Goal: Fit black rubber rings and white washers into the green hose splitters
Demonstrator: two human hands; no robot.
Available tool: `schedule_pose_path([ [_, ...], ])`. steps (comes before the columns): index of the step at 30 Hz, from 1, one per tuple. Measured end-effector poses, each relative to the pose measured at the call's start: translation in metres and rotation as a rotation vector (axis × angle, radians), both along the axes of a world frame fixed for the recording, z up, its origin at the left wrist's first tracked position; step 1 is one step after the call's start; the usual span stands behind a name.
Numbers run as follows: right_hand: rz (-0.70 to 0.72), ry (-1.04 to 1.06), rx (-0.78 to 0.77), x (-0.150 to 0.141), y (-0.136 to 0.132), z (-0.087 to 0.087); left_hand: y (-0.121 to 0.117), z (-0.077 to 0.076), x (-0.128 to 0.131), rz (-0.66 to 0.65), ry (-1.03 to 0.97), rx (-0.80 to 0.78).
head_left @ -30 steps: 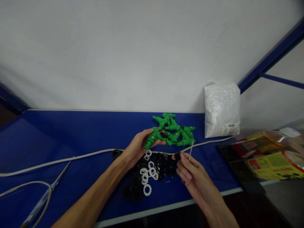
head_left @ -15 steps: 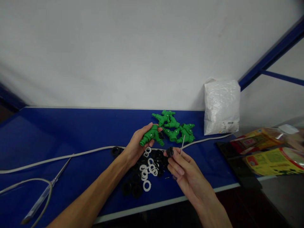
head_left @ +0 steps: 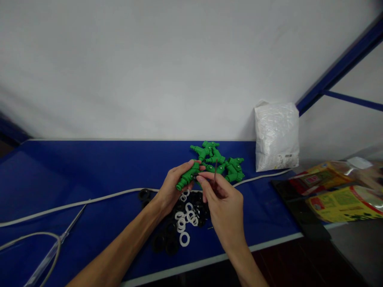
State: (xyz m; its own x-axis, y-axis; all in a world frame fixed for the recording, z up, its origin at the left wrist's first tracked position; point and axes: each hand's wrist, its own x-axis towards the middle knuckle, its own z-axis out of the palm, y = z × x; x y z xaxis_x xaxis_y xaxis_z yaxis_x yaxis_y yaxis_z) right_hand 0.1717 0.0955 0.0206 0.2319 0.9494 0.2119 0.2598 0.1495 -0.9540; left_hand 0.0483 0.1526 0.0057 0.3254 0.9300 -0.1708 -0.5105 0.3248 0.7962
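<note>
Above the blue bench, the left hand grasps a green plastic fitting; the right hand clasps a thin rod, lower end hidden, and partly obscures a small black piece against the fitting.

White package by the pale wall, yellow packet at right, pale cable across blue tabletop.

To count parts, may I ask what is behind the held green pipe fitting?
Left fingertips and, beyond, more green pipe fittings show; whatever the held fitting covers is hidden.
</note>
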Motion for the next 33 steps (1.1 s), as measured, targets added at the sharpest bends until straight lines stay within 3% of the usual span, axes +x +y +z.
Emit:
schedule_pose_path([
  [4, -0.014, -0.089, 0.039, -0.002, 0.003, -0.007, -0.001, 0.001, 0.0, -0.004, 0.027, 0.011],
  [14, -0.062, -0.196, 0.166, -0.01, 0.002, -0.007, -0.002, -0.002, 0.001, 0.132, 0.148, 0.105],
  [24, -0.221, -0.048, 0.134, -0.025, 0.004, -0.02, -0.006, -0.004, 0.007, 0.218, 0.158, 0.128],
  [33, -0.223, 0.156, 0.044, -0.039, 0.005, -0.018, -0.007, -0.004, 0.004, 0.282, 0.22, 0.194],
])
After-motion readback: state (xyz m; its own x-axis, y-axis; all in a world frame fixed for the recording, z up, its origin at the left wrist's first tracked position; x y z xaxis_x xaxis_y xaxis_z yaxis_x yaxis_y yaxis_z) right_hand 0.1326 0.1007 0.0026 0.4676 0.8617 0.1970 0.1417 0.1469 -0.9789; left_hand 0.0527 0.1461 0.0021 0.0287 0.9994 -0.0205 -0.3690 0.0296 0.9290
